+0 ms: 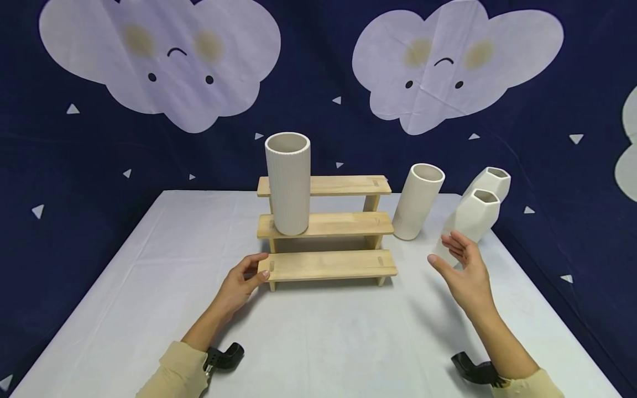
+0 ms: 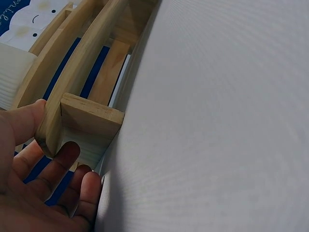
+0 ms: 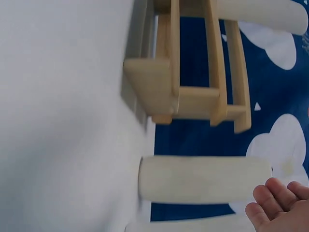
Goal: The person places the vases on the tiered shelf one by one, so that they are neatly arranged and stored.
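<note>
A three-step wooden display stand (image 1: 325, 266) stands mid-table, with a tall white ribbed vase (image 1: 288, 188) upright on the left of its middle step. My left hand (image 1: 242, 283) pinches the left end of the lowest step; in the left wrist view its thumb (image 2: 29, 118) lies over the board and the other fingers are around its end. Over the table at the right, my right hand (image 1: 465, 276) holds nothing, its fingers loosely spread. It overlaps the nearer white faceted vase (image 1: 473, 215) in the head view. A smooth white cylindrical vase (image 1: 418, 202) stands just right of the stand.
A second faceted vase (image 1: 497, 179) stands behind the nearer one, close to the table's right edge. The table is covered by a white cloth (image 1: 338, 342). Behind it hangs a dark blue backdrop (image 1: 318, 55) with printed clouds and small triangles.
</note>
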### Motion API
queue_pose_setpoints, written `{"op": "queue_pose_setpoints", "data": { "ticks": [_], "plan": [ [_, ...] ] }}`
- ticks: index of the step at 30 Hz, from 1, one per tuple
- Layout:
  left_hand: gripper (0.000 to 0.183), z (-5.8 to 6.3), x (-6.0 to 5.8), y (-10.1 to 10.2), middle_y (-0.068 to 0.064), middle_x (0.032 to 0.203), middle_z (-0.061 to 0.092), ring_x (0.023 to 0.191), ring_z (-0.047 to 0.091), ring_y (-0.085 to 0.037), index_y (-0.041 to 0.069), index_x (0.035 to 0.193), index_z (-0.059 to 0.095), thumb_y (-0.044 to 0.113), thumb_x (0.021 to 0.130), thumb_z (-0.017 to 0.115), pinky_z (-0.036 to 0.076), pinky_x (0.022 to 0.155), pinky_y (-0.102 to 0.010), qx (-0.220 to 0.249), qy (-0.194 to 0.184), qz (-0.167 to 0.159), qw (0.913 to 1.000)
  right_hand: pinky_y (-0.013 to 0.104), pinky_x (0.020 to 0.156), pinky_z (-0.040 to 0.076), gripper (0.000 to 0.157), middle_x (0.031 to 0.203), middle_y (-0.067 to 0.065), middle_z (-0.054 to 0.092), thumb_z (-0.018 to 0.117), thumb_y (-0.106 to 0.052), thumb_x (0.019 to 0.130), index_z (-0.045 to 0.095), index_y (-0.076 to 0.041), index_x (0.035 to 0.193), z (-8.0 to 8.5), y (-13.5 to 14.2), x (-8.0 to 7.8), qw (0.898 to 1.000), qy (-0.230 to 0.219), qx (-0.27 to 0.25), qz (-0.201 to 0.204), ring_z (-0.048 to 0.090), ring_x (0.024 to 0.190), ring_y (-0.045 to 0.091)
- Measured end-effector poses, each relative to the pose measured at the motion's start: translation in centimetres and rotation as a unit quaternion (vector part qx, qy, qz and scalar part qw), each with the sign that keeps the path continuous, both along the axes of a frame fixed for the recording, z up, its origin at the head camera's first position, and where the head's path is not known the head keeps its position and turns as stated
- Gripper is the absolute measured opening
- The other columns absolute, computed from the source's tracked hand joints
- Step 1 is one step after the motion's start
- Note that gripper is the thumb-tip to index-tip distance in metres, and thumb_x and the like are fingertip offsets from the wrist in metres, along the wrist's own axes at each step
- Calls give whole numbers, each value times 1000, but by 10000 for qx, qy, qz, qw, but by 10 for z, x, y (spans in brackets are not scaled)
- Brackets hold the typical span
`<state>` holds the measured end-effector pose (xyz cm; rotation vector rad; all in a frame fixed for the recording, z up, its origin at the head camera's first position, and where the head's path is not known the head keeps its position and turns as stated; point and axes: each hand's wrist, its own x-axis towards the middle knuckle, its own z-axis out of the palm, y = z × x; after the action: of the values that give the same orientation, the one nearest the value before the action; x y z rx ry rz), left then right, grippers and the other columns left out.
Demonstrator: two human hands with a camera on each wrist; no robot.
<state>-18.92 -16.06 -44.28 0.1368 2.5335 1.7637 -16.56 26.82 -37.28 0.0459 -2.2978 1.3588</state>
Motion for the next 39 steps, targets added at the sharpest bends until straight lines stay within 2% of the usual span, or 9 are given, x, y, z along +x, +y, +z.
{"op": "queue_pose_setpoints", "data": {
  "ticks": [12,19,27,35,37,39],
  "plan": [
    [47,0,-1,0,-15,121,55,106,54,-24,16,134,49,29,91,63,43,79,-27,-50,22,25,10000,3,94,32,65,124,1,55,71,-11,83,38,0,138,-7,25,5,9988,-92,54,-478,45,108,-11],
    [46,0,0,0,-15,121,55,105,54,-24,17,134,50,28,91,63,43,79,-27,-50,12,34,10000,4,93,33,65,118,-9,55,71,-10,83,38,0,138,-12,37,4,9966,-128,-137,-805,46,106,-9],
    [47,0,0,0,-15,122,55,105,53,-23,17,134,49,28,91,63,43,78,-26,0,-23,14,10000,3,94,33,66,122,-4,56,71,-13,83,38,-3,139,-18,49,-2,9915,-342,-391,-1189,47,107,-8],
    [47,1,0,0,-14,122,54,106,53,-25,17,134,49,29,91,62,42,79,-28,-35,-43,45,10000,4,94,32,67,121,-7,52,71,-20,84,37,-6,140,-19,59,-9,9864,-630,-266,-1496,45,108,-4],
    [47,0,0,0,-14,122,54,107,52,-25,17,135,49,29,91,62,42,79,-28,-29,-45,35,10000,5,95,32,69,124,-5,51,71,-23,84,36,-7,141,-19,61,-11,9850,-767,-225,-1532,44,110,-3],
    [47,0,0,0,-14,122,54,107,52,-25,17,135,49,29,91,62,42,79,-28,-28,-47,37,10000,10,101,32,71,131,4,50,70,-25,85,33,-6,143,-19,63,-14,9849,-861,-195,-1489,45,115,4]
  ]
}}
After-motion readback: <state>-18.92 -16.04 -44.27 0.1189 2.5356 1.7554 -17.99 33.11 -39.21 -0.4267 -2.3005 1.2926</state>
